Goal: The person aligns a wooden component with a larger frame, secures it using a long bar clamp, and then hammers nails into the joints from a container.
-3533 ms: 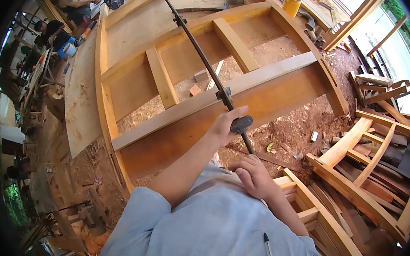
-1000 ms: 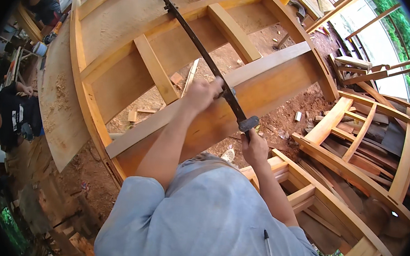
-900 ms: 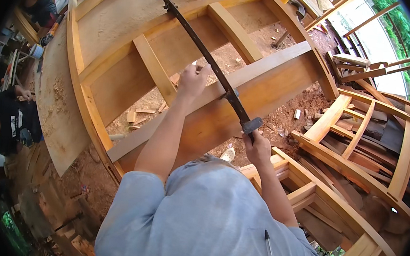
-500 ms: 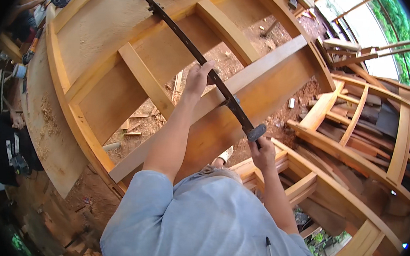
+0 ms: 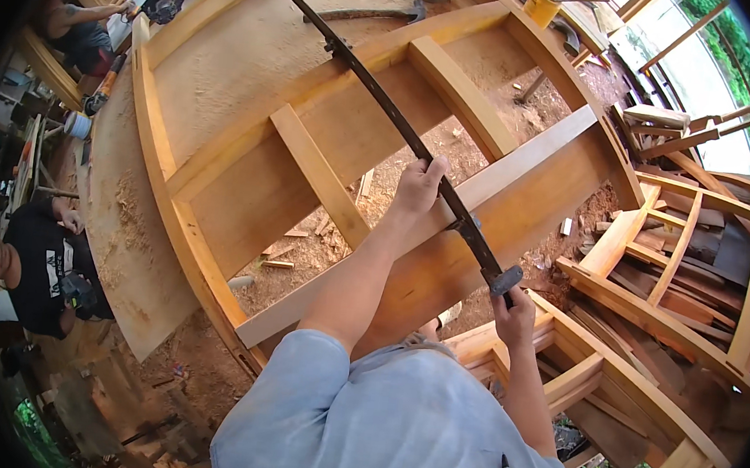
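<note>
A long dark metal bar clamp lies slantwise over a large wooden frame, running from far left toward me. My left hand is wrapped around the bar near its middle. At the near end, just below a grey clamp head, my right hand is closed around the clamp's end; its grip is partly hidden. Under the bar, a pale plank crosses the frame along the upper edge of a wide orange-brown board. Whether the clamp touches the plank, I cannot tell.
A long-handled tool lies at the far side, near a yellow container. Other wooden frames stand to the right above stacked boards. Two people are at the left, one in a black shirt holding a power tool.
My view has shifted, so the scene sits farther right and lower, and the people at the left show more. Both hands keep their grip on the bar clamp, nearly unmoved over the frame.
</note>
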Motion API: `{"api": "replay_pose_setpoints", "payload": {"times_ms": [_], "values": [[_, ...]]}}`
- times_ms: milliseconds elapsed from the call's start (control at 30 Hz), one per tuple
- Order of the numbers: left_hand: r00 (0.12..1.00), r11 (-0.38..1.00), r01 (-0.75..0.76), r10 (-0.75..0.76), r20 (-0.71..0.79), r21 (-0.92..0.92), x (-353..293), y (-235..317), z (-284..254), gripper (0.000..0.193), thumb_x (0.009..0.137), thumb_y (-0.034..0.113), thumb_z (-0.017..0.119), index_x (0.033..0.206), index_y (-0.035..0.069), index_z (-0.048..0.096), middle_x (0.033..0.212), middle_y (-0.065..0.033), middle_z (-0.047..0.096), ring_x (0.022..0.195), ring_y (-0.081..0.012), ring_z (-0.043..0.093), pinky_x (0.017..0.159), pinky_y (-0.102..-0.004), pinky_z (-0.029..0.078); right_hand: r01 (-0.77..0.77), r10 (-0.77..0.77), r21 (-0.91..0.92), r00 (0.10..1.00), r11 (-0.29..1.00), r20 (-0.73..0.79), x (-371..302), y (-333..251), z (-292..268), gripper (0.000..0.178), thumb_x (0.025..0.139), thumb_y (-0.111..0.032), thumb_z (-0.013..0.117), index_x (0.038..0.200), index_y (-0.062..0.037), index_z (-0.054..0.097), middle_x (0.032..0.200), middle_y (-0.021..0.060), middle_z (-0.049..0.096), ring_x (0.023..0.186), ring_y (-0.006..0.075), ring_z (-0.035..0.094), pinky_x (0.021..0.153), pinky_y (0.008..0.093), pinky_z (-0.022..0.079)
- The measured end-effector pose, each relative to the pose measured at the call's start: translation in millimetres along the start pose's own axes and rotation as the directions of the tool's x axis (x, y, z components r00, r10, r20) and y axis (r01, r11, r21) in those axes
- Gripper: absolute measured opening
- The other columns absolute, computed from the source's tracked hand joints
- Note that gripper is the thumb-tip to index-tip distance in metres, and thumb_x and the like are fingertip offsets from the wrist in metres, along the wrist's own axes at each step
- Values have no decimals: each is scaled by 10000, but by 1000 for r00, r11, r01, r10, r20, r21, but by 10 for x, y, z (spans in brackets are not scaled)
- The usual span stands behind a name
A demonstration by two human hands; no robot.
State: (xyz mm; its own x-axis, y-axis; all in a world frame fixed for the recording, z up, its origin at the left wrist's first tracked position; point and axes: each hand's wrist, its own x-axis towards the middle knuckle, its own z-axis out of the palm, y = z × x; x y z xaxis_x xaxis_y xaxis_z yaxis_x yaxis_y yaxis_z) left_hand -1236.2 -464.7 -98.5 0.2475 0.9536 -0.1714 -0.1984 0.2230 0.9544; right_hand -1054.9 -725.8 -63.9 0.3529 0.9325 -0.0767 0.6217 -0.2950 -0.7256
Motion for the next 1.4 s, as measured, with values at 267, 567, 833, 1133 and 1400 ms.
{"api": "replay_pose_setpoints", "payload": {"times_ms": [267,567,833,1133,1400], "values": [[998,998,-41,42,-39,43,82,-133,-24,467,983,402,623,686,42,609,598,13,537,557,-81,508,504,-289,404,29,-28,47,1000,998,-7,31,151,81,105,874,-101,724,974,-71,719,719,158,660,640,328,640,598,398,475],[981,953,-159,182,-64,259,-17,24,98,554,950,418,617,598,-4,550,512,-22,487,545,-98,492,496,-352,410,10,-13,112,1000,994,20,-23,180,35,192,991,-82,601,1124,30,682,820,41,647,762,107,521,668,308,456],[987,954,-95,128,-99,285,-76,76,13,590,946,488,576,631,-11,583,561,-75,555,565,-142,538,541,-366,442,-14,2,152,997,988,77,19,122,80,218,1011,-114,593,1145,33,684,885,29,642,810,119,540,720,273,452],[991,822,-98,29,130,561,-648,322,-147,540,916,453,567,879,-70,699,888,-302,691,935,-432,691,827,-451,549,17,-28,185,998,983,57,18,354,103,258,1022,-141,590,1156,57,686,941,62,705,833,121,579,749,290,473],[924,344,-382,156,349,858,-1015,282,-338,229,668,112,683,859,-13,709,924,-221,691,897,-398,676,794,-471,577,28,-35,91,996,995,84,3,183,68,109,996,-68,597,964,8,668,757,-32,546,711,53,455,600,250,401]]}}
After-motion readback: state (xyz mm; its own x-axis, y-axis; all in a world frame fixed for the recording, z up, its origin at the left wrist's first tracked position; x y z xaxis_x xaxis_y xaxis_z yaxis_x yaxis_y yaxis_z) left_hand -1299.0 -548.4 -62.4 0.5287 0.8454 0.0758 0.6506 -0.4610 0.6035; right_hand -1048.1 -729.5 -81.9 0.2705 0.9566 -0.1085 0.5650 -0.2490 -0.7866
